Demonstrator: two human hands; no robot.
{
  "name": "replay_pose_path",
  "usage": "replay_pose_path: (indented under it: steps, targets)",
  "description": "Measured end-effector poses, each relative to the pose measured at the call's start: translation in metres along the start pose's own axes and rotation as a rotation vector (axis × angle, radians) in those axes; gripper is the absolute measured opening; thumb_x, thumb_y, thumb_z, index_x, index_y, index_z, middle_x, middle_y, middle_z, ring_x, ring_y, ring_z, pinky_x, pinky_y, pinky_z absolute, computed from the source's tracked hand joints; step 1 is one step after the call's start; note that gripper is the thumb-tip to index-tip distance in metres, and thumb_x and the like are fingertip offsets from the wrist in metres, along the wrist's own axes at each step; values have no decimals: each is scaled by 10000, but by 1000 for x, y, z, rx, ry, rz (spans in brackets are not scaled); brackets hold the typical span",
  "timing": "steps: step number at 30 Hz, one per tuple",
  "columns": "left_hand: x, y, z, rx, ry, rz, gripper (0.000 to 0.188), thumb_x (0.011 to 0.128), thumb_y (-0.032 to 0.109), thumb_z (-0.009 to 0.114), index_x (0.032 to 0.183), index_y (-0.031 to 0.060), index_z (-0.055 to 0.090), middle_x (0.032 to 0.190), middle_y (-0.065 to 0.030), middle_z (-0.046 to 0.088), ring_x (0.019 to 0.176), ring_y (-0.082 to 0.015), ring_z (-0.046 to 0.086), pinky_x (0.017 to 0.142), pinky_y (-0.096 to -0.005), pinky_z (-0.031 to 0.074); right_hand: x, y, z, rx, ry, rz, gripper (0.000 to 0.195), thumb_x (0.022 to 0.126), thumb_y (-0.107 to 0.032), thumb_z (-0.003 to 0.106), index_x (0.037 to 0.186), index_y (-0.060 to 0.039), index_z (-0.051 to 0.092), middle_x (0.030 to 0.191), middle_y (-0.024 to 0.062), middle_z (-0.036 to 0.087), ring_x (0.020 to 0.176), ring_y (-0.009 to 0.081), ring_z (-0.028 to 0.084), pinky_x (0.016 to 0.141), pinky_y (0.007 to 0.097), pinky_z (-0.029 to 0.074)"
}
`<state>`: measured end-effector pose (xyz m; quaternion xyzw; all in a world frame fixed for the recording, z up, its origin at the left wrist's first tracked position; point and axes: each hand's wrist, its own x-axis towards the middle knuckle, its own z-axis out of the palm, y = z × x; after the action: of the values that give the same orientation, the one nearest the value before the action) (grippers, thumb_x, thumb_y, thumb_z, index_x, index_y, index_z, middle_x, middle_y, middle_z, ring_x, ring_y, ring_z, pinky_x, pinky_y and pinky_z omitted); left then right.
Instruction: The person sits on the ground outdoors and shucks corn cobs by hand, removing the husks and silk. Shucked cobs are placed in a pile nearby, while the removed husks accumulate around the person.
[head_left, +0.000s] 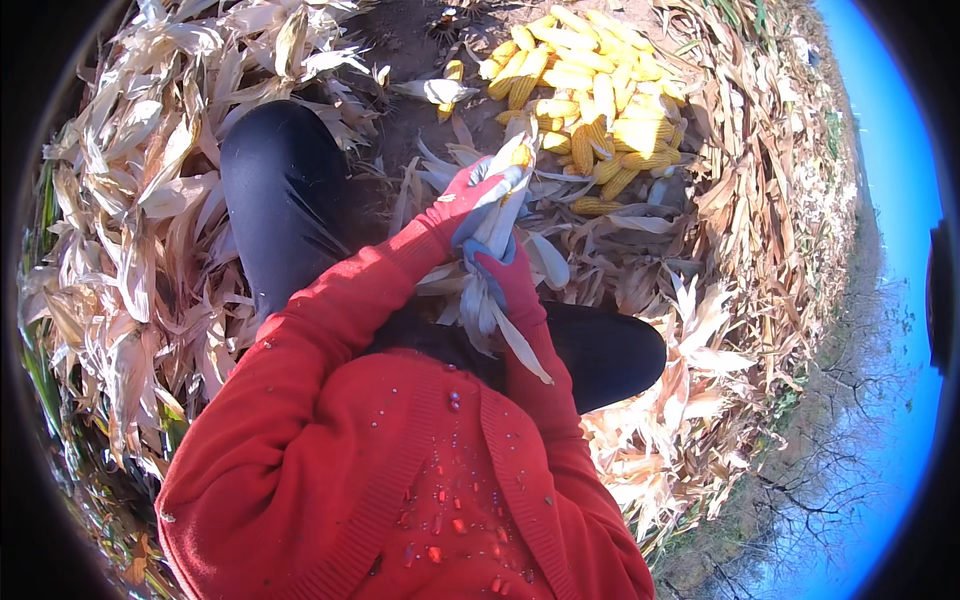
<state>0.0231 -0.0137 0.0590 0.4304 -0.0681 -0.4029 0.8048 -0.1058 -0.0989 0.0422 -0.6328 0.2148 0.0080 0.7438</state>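
My left hand (480, 191), in a red glove with a grey coated palm, grips the upper part of an ear of corn (520, 156). Yellow kernels show near its top, where the dry husk is parted. Lower down, my right hand (506, 271), gloved alike, is closed around the pale husk (495, 232) at the other end. Loose husk strips (517, 341) hang below that hand towards my lap. The gloves cover much of the ear. Just beyond my hands lies a heap of bare yellow corn cobs (592, 82).
A partly husked ear (441, 91) lies on bare soil (409, 56) left of the heap. Dry husks (142, 247) pile up beside my left knee (281, 172). More husks (697, 352) lie by my right knee (611, 352), with dry corn stalks (757, 157) along the right.
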Motion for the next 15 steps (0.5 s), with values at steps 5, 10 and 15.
replay_pose_path:
  steps: [5,10,15]
  targets:
    - [7,-11,0,296,127,240,336,945,284,591,1178,43,575,1017,-26,640,936,-90,575,811,-275,487,-3,4,7,-258,150,-186,525,765,-158,771,1212,-17,533,1099,69,624,970,153,587,831,311,485]
    - [2,13,6,533,204,209,338,1000,297,474,1177,41,603,1034,-92,668,926,-150,614,829,-297,486,-8,-4,13,-301,146,-120,582,732,-162,798,1226,-23,525,1111,75,620,990,155,583,860,309,477]
    - [-4,22,3,672,114,252,387,1020,323,394,1168,34,604,1047,-129,672,940,-195,642,830,-323,492,-10,-6,12,-176,31,-93,574,739,-121,780,1236,-37,506,1085,60,616,969,145,587,818,297,492]
